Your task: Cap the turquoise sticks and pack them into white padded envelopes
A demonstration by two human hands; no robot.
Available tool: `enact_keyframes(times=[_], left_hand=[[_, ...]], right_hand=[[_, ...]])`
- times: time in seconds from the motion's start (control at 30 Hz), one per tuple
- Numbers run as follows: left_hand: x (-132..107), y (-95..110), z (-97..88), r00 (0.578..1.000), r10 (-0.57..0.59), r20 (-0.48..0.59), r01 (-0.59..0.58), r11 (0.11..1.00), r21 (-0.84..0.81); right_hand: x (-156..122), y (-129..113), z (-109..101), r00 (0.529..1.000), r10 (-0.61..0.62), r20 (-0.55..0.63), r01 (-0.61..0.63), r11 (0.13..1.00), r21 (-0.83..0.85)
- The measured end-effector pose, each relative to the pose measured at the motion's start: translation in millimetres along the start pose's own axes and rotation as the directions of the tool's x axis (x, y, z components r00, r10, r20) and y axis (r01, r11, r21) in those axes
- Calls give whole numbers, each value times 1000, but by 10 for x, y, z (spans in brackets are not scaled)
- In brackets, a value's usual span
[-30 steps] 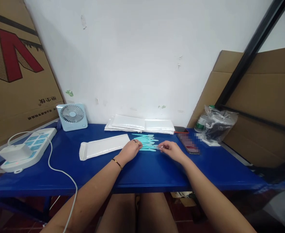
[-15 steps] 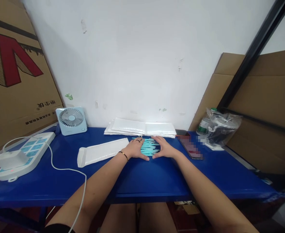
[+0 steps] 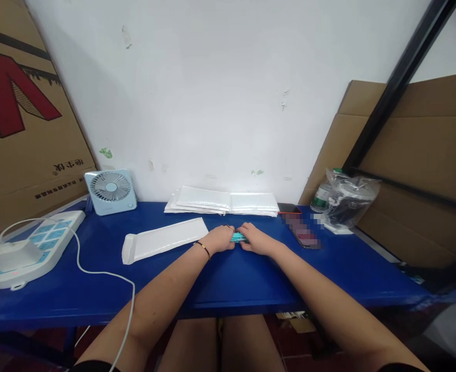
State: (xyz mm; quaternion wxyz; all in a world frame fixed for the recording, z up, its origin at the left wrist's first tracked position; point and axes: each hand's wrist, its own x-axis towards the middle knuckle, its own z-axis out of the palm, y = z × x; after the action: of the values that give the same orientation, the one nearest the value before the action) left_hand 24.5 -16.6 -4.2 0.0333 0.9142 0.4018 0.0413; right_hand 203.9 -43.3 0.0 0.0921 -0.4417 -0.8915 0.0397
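Observation:
A bunch of slim teal sticks [image 3: 238,237] lies at the middle of the blue table, mostly covered by my hands; their exact kind is too small to make out. My left hand [image 3: 221,238] is closed around the bunch's left end. From the other side, my right hand [image 3: 254,239] grips the right end, fingers curled in. Only a short stretch of teal shows between the two hands. Just left of my left hand lies a white padded mailer [image 3: 166,241], its flap end toward the left.
Stacked white padded mailers [image 3: 204,199] lie against the wall. At left are a light-blue fan [image 3: 112,191] and a power strip [image 3: 53,248] whose white cable crosses my left forearm. To the right are phones [image 3: 301,230], a bottle [image 3: 321,198] and a plastic-wrapped item [image 3: 348,204].
Both hands have drawn together and closed on the teal sticks, which were spread out between them and are now gathered into a tight bunch. The view has shifted slightly.

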Motion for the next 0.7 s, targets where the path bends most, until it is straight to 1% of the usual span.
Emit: enact_keyframes(times=[0.07, 0.13, 0.23, 0.3, 0.37, 0.4, 0.47, 0.5, 0.53, 0.57, 0.6, 0.63, 0.67, 0.7], left_hand=[[-2, 104, 13, 1000, -15, 9, 15, 1000, -2], [-23, 181, 18, 1000, -31, 3, 31, 999, -13], [-104, 234, 7, 997, -57, -54, 54, 998, -45], [-170, 242, -16, 992, -84, -99, 77, 994, -72], [-219, 251, -50, 982, -118, -150, 96, 985, -145], [-231, 263, -68, 972, -137, -190, 93, 971, -222], [-233, 310, -98, 934, -183, -306, 34, 900, -434], [-226, 344, -105, 904, -216, -368, -19, 841, -540], [-215, 383, -105, 875, -252, -414, -73, 776, -627], [-205, 422, -96, 854, -287, -434, -111, 715, -691], [-196, 459, -79, 846, -317, -428, -130, 657, -743], [-191, 488, -55, 849, -337, -407, -133, 609, -782], [-191, 509, -27, 860, -343, -377, -124, 577, -807], [-195, 519, 1, 877, -333, -346, -109, 565, -818]], right_hand=[[6, -113, -16, 995, 71, 69, -63, 992, -108], [18, -198, -22, 986, 123, 116, -103, 981, -167], [10, -303, -87, 979, 166, 120, -139, 969, -206], [-19, -378, -242, 979, 176, 103, -148, 960, -238], [-59, -464, -514, 983, 165, 85, -136, 952, -274], [-79, -510, -682, 984, 156, 83, -126, 950, -287], [-104, -603, -1026, 993, 100, 60, -84, 972, -219], [-103, -650, -1172, 999, 51, 7, -50, 987, -150], [-91, -697, -1282, 998, 29, -60, -34, 996, -88], [-69, -741, -1349, 993, 22, -119, -27, 999, -45], [-37, -783, -1370, 988, 18, -154, -21, 1000, -15], [-1, -819, -1349, 988, 16, -155, -16, 1000, -2], [35, -847, -1297, 991, 17, -133, -17, 1000, -1], [64, -867, -1228, 995, 23, -94, -24, 1000, -5]])
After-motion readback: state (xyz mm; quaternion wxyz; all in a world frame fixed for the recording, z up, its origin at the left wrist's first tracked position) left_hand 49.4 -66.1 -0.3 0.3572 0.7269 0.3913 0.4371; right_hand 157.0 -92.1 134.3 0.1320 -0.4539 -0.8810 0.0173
